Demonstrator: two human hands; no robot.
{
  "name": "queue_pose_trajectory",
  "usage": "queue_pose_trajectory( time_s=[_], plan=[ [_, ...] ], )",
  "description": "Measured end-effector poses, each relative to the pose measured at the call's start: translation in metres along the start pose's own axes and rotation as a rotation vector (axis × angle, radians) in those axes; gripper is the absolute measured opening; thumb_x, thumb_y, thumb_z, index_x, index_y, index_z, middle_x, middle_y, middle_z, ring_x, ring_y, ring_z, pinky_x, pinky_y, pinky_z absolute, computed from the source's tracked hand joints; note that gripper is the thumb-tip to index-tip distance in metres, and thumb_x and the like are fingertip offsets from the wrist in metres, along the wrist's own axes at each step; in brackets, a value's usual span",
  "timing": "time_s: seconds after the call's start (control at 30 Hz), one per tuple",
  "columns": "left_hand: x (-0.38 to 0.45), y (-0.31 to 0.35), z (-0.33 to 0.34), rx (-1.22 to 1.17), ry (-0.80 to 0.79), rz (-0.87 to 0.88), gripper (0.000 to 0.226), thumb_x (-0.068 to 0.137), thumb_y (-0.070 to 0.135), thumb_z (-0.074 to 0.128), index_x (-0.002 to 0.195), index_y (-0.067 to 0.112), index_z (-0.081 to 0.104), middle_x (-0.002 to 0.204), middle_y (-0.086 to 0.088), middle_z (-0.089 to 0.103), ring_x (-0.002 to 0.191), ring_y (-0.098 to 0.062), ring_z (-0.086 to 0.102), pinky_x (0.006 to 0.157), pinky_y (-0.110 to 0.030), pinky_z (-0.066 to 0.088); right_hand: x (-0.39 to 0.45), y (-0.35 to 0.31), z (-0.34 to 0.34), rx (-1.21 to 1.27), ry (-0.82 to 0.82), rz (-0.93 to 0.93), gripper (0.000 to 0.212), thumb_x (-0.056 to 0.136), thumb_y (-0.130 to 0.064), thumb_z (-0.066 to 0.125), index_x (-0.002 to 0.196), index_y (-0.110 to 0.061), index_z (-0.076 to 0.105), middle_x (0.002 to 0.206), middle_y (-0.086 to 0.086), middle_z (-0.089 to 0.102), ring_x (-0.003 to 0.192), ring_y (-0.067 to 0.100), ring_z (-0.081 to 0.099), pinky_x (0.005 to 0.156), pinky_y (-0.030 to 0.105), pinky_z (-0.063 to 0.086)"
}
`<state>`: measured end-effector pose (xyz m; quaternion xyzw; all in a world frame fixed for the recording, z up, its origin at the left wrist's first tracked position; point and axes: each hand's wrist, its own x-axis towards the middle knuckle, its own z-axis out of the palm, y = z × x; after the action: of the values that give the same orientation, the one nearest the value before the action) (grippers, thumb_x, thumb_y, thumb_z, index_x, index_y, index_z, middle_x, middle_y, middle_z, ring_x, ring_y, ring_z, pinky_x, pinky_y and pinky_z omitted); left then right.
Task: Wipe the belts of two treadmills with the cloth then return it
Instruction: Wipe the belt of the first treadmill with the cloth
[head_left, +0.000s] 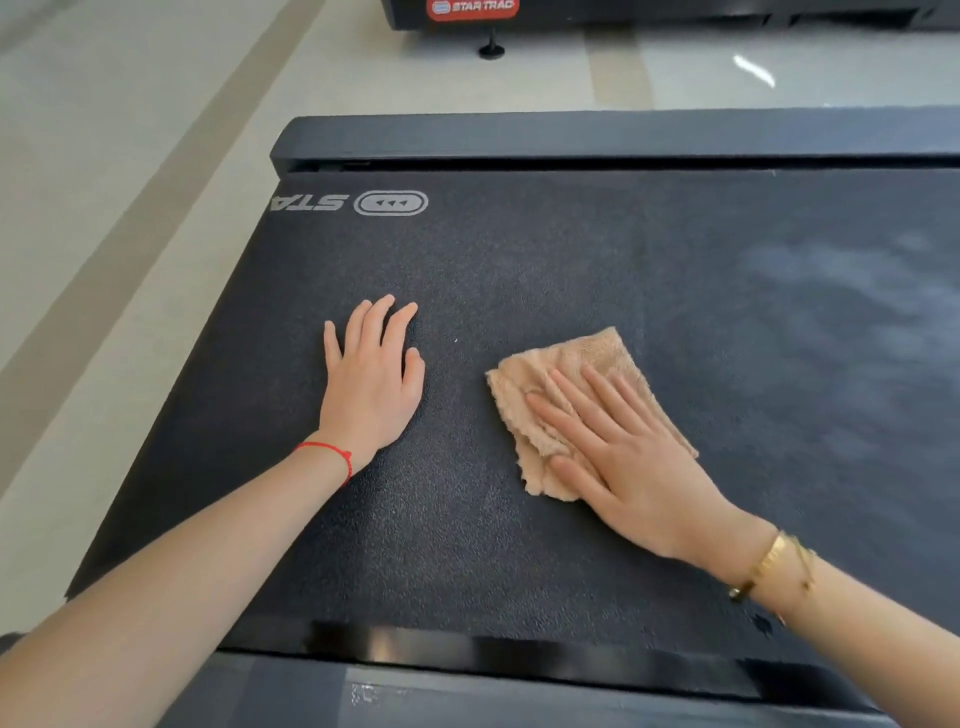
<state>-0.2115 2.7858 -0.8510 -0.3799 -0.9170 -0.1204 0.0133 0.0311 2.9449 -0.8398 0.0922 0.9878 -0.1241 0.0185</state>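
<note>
With our right hand (618, 457) pressing straight fingers on the cloth (566, 400) mid-belt (519, 270) and our left hand (371, 376) braced flat beside it, we should push long overlapping strokes toward the greyer patch.

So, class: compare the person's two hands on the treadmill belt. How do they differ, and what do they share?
The right hand presses a tan cloth onto the belt; the left hand rests on the bare belt. The right wrist wears a gold bracelet; the left wrist wears a red string. The right hand's fingers point up and left; the left hand's point straight ahead. Both lie flat, palms down, fingers straight.
</note>
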Motion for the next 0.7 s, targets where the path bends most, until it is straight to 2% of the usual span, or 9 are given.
queue_pose_trajectory(
  time_s=[0.07, 0.2, 0.27, 0.33, 0.4, 0.5, 0.6, 0.7],
  plan=[
    [-0.002, 0.001, -0.001, 0.004, -0.003, 0.002, 0.052, 0.101, 0.03, 0.03, 0.152, 0.021, 0.029, 0.161, -0.003, 0.023, 0.15, -0.023, 0.014, 0.121, -0.057, 0.008, -0.001, 0.011, -0.004, -0.01, 0.004, 0.033, 0.056, 0.103, -0.059, 0.011, 0.156, -0.044, 0.0, 0.163, -0.021, -0.012, 0.15, 0.01, -0.019, 0.123, 0.033, -0.012],
    [-0.004, 0.002, -0.002, 0.002, -0.014, 0.003, 0.052, 0.103, 0.029, 0.031, 0.154, 0.021, 0.027, 0.162, -0.004, 0.023, 0.151, -0.024, 0.014, 0.121, -0.056, 0.008, 0.041, 0.041, -0.019, -0.002, 0.059, 0.315, 0.057, 0.104, -0.051, 0.019, 0.157, -0.037, 0.005, 0.165, -0.014, -0.007, 0.153, 0.019, -0.01, 0.123, 0.036, -0.009],
    [-0.003, 0.002, -0.002, 0.0, -0.017, 0.002, 0.052, 0.103, 0.029, 0.032, 0.154, 0.022, 0.027, 0.162, -0.004, 0.022, 0.151, -0.024, 0.013, 0.122, -0.055, 0.008, 0.051, 0.038, -0.019, -0.007, 0.073, 0.387, 0.057, 0.105, -0.049, 0.02, 0.158, -0.035, 0.007, 0.165, -0.013, -0.008, 0.153, 0.023, -0.009, 0.123, 0.038, -0.01],
    [-0.002, 0.001, -0.002, 0.006, -0.022, -0.002, 0.052, 0.104, 0.029, 0.031, 0.155, 0.022, 0.026, 0.162, -0.004, 0.021, 0.151, -0.025, 0.013, 0.122, -0.055, 0.008, 0.043, 0.022, -0.013, -0.002, 0.058, 0.328, 0.058, 0.104, -0.05, 0.02, 0.158, -0.035, 0.006, 0.164, -0.014, -0.009, 0.153, 0.023, -0.011, 0.123, 0.039, -0.012],
    [-0.003, 0.001, -0.001, 0.02, -0.015, 0.001, 0.052, 0.104, 0.029, 0.032, 0.154, 0.022, 0.026, 0.162, -0.005, 0.021, 0.151, -0.025, 0.014, 0.121, -0.056, 0.009, 0.021, -0.002, -0.004, -0.009, 0.035, 0.187, 0.059, 0.103, -0.053, 0.02, 0.158, -0.037, 0.006, 0.164, -0.016, -0.008, 0.153, 0.021, -0.013, 0.123, 0.039, -0.012],
    [-0.002, 0.001, 0.0, 0.029, -0.007, 0.004, 0.052, 0.103, 0.029, 0.033, 0.154, 0.021, 0.027, 0.162, -0.005, 0.022, 0.15, -0.026, 0.015, 0.121, -0.057, 0.011, -0.014, -0.026, 0.004, -0.028, 0.008, 0.047, 0.061, 0.1, -0.06, 0.018, 0.157, -0.039, 0.008, 0.165, -0.016, -0.001, 0.153, 0.018, -0.01, 0.124, 0.04, -0.006],
    [-0.002, -0.001, 0.002, 0.032, 0.004, 0.006, 0.052, 0.103, 0.028, 0.033, 0.154, 0.021, 0.028, 0.161, -0.007, 0.024, 0.15, -0.027, 0.016, 0.121, -0.057, 0.012, -0.015, -0.023, 0.002, -0.09, 0.008, 0.045, 0.065, 0.097, -0.065, 0.018, 0.157, -0.039, 0.011, 0.165, -0.015, 0.005, 0.154, 0.018, -0.003, 0.124, 0.042, -0.002],
    [-0.001, -0.001, 0.004, 0.034, 0.01, 0.01, 0.051, 0.103, 0.029, 0.033, 0.153, 0.021, 0.028, 0.161, -0.007, 0.025, 0.15, -0.027, 0.017, 0.121, -0.057, 0.012, 0.013, -0.006, -0.003, -0.085, 0.043, 0.112, 0.063, 0.1, -0.06, 0.021, 0.158, -0.036, 0.008, 0.165, -0.013, 0.001, 0.153, 0.021, -0.007, 0.124, 0.043, -0.006]
  ],
)
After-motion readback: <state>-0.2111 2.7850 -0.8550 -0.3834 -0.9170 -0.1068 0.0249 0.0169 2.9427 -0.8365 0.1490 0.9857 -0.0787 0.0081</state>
